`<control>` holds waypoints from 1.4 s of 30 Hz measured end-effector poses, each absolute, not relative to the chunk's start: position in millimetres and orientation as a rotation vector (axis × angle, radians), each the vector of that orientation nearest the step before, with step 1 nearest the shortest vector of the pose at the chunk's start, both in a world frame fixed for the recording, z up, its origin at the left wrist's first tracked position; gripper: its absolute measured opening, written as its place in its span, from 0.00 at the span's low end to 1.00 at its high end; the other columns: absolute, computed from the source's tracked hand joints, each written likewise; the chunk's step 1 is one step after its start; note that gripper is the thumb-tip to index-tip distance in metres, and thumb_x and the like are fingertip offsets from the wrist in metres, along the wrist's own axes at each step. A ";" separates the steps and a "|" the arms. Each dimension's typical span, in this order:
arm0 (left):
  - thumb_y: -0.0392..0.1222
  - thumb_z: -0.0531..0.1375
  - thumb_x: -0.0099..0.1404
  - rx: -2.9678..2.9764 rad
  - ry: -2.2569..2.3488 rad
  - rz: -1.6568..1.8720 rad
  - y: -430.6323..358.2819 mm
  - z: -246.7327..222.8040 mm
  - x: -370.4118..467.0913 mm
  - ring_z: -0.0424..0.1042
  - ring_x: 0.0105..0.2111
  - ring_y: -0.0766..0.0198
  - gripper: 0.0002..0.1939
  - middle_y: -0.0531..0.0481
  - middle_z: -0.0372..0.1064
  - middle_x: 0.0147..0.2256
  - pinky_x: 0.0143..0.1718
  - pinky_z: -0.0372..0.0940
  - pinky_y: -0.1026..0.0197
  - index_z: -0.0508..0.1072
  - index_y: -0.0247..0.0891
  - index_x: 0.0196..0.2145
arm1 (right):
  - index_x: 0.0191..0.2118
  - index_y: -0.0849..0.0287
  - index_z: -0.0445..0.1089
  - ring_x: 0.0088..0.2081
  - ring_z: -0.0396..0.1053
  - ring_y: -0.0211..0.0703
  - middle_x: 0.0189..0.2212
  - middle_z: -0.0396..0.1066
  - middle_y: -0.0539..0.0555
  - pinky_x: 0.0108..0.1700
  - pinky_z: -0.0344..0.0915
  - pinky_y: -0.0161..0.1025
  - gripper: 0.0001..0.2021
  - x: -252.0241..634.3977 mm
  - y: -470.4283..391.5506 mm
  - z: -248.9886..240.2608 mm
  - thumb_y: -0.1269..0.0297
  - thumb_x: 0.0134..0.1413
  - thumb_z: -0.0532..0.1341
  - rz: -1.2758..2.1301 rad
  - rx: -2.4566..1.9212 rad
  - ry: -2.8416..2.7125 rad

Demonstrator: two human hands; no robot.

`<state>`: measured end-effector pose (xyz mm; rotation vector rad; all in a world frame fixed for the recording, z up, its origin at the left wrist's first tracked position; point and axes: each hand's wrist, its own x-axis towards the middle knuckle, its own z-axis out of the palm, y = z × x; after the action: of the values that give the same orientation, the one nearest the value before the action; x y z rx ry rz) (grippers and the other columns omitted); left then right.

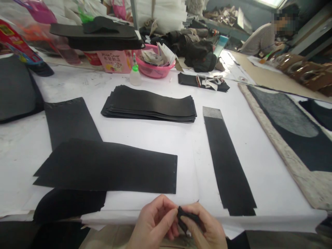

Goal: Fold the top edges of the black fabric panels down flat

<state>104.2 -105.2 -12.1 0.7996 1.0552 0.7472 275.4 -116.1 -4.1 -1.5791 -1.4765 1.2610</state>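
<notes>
Pinching a bent black piece (188, 215), both hands (155, 221) curled nearly closed, its tip pointing up-left, long axis slanting

The small held piece (184, 213) and the stacked panels (153, 103) are coloured plain black. The long black strip (229, 166) is tipped with mottled grey. The surface (192, 138) is covered in white. The basin (155, 72) is coloured pink; the bottle (135, 76) is capped in bright green.

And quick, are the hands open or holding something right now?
Left hand: curled at one end of a small black piece; can't tell if gripping.
Right hand: closed, holding that black piece.
</notes>
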 end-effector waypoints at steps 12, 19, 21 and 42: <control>0.33 0.66 0.54 2.290 1.485 0.665 -58.2 -35.4 92.2 0.62 0.58 0.47 0.26 0.40 0.66 0.55 0.57 0.64 0.45 0.69 0.33 0.51 | 0.41 0.58 0.67 0.30 0.70 0.40 0.32 0.68 0.52 0.32 0.66 0.35 0.06 257.3 -70.5 -19.9 0.72 0.63 0.54 0.676 -1.580 -2.086; 0.39 0.64 0.56 2.315 1.502 0.708 -58.3 -41.3 92.6 0.65 0.56 0.49 0.21 0.41 0.69 0.53 0.55 0.65 0.49 0.72 0.33 0.48 | 0.43 0.58 0.67 0.32 0.71 0.40 0.32 0.68 0.53 0.34 0.68 0.34 0.09 255.3 -71.8 -19.3 0.72 0.66 0.51 0.636 -1.559 -2.177; 0.42 0.63 0.58 2.338 1.507 0.744 -57.4 -42.6 93.6 0.67 0.55 0.49 0.19 0.40 0.70 0.52 0.54 0.66 0.49 0.73 0.32 0.47 | 0.42 0.59 0.67 0.31 0.70 0.40 0.32 0.68 0.53 0.34 0.68 0.35 0.09 251.8 -66.8 -17.7 0.73 0.66 0.50 0.620 -1.592 -2.175; 0.48 0.63 0.58 2.280 1.525 0.840 -57.4 -47.8 96.7 0.68 0.53 0.51 0.19 0.43 0.72 0.50 0.55 0.64 0.51 0.74 0.34 0.44 | 0.42 0.57 0.68 0.30 0.69 0.40 0.31 0.67 0.53 0.33 0.67 0.34 0.11 246.7 -74.4 -19.3 0.72 0.66 0.49 0.627 -1.639 -2.147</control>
<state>96.7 -57.4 -47.8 2.2798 1.5252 0.8401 246.7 -74.4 -19.3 -1.6389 -2.1467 0.6267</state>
